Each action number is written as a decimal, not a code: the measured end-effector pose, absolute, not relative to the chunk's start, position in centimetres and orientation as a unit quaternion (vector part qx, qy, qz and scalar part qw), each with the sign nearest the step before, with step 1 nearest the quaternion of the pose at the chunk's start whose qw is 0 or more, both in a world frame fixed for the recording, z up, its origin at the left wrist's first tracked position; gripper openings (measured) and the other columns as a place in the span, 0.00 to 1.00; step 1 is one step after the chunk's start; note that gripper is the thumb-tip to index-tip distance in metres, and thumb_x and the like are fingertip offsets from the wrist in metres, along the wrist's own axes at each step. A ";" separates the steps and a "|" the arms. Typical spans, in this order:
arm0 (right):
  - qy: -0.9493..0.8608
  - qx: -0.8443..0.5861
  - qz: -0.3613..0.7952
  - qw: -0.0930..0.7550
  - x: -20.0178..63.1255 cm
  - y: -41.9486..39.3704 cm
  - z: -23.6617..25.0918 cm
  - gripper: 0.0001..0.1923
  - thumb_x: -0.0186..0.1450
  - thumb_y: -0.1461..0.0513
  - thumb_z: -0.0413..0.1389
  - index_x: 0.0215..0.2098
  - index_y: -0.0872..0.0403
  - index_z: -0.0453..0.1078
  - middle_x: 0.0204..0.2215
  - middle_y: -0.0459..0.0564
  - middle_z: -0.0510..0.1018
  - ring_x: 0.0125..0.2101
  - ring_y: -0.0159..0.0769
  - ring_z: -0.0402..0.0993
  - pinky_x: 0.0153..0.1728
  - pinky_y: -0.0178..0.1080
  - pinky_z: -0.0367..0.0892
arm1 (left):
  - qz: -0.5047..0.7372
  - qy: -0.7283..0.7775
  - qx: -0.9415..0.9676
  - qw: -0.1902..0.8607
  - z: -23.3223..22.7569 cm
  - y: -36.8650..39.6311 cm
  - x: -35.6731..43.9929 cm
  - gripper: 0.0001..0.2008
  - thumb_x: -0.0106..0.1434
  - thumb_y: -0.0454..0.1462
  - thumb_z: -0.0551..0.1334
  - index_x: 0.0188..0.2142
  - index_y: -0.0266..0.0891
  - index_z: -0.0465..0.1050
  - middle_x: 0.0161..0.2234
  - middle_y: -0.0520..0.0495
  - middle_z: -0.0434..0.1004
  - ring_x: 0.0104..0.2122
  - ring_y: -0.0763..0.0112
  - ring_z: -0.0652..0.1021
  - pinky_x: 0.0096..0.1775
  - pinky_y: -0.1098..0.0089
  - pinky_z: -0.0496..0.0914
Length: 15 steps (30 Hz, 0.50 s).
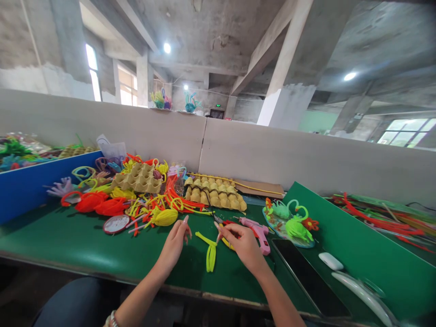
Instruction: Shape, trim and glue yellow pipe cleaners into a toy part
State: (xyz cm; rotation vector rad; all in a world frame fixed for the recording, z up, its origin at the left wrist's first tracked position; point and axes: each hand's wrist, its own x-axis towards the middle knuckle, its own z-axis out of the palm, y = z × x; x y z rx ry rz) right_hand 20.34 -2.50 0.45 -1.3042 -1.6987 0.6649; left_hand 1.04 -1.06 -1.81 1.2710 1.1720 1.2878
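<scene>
Fingers of the right hand (242, 243) pinch shut on a yellow-handled pair of scissors (223, 231) just left of the pink glue gun (258, 231), while the left hand (175, 243) rests loosely open on the green table (85, 245), near the bent lime-green pipe cleaner (209, 252) between both hands.

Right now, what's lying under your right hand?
Under the right hand lie scissors and a yellow pipe cleaner on the green table; the hand covers their handles and the rest.
</scene>
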 end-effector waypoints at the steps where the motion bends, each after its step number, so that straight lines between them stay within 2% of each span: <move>1: -0.691 -0.523 0.256 0.427 20.7 -2.5 0.7 0.17 0.59 0.49 0.55 0.28 0.54 0.73 0.20 0.44 0.73 0.20 0.29 0.63 0.20 0.32 0.57 | 0.526 0.478 0.549 0.439 -1.9 -1.1 1.0 0.22 0.57 0.55 0.52 0.23 0.40 0.64 0.21 0.54 0.65 0.23 0.72 0.68 0.28 0.72 0.63; 3: -0.700 -0.522 0.236 0.427 21.2 -2.6 1.1 0.16 0.57 0.52 0.58 0.40 0.51 0.73 0.31 0.46 0.77 0.27 0.33 0.69 0.26 0.33 0.62 | 0.508 0.481 0.612 0.370 -2.1 -1.4 1.0 0.16 0.60 0.49 0.53 0.29 0.40 0.68 0.28 0.50 0.71 0.31 0.67 0.71 0.36 0.68 0.66; 4: -0.703 -0.519 0.232 0.427 21.4 -2.6 1.2 0.17 0.57 0.52 0.57 0.43 0.50 0.72 0.34 0.46 0.78 0.30 0.34 0.70 0.29 0.34 0.64 | 0.491 0.482 0.645 0.333 -2.2 -1.5 1.0 0.13 0.61 0.46 0.54 0.33 0.40 0.69 0.32 0.48 0.73 0.35 0.65 0.72 0.40 0.66 0.66; 6: -0.712 -0.509 0.227 0.427 21.6 -2.6 1.5 0.13 0.61 0.53 0.53 0.35 0.51 0.74 0.32 0.48 0.78 0.33 0.36 0.71 0.34 0.36 0.65 | 0.444 0.476 0.713 0.259 -2.4 -1.8 1.1 0.12 0.59 0.41 0.57 0.42 0.42 0.70 0.40 0.46 0.74 0.42 0.62 0.72 0.47 0.61 0.64; 8: -0.720 -0.500 0.216 0.431 21.8 -2.5 1.5 0.19 0.63 0.52 0.49 0.23 0.53 0.73 0.28 0.49 0.77 0.34 0.38 0.72 0.37 0.38 0.65 | 0.387 0.461 0.774 0.198 -2.8 -2.1 1.2 0.16 0.57 0.35 0.58 0.46 0.45 0.70 0.46 0.46 0.73 0.47 0.60 0.70 0.50 0.57 0.63; 9: -0.717 -0.502 0.208 0.437 21.8 -2.4 1.5 0.20 0.63 0.51 0.49 0.22 0.53 0.72 0.28 0.50 0.77 0.34 0.39 0.72 0.37 0.39 0.66 | 0.358 0.452 0.798 0.176 -2.9 -2.2 1.3 0.18 0.57 0.33 0.58 0.48 0.46 0.69 0.48 0.47 0.72 0.48 0.60 0.69 0.51 0.57 0.62; 12: -0.683 -0.537 0.188 0.457 22.1 -2.2 1.3 0.19 0.63 0.50 0.48 0.32 0.54 0.72 0.30 0.51 0.78 0.31 0.39 0.73 0.34 0.39 0.67 | 0.303 0.434 0.839 0.125 -3.6 -2.2 1.6 0.21 0.56 0.31 0.58 0.50 0.46 0.69 0.49 0.46 0.73 0.50 0.58 0.68 0.51 0.55 0.62; 15: -0.670 -0.574 0.134 0.452 22.8 -2.1 1.0 0.19 0.64 0.50 0.47 0.39 0.54 0.70 0.29 0.51 0.78 0.29 0.38 0.72 0.32 0.39 0.66 | 0.289 0.432 0.850 0.086 -4.2 -1.8 1.8 0.17 0.59 0.32 0.57 0.48 0.45 0.70 0.48 0.46 0.74 0.52 0.57 0.67 0.52 0.55 0.60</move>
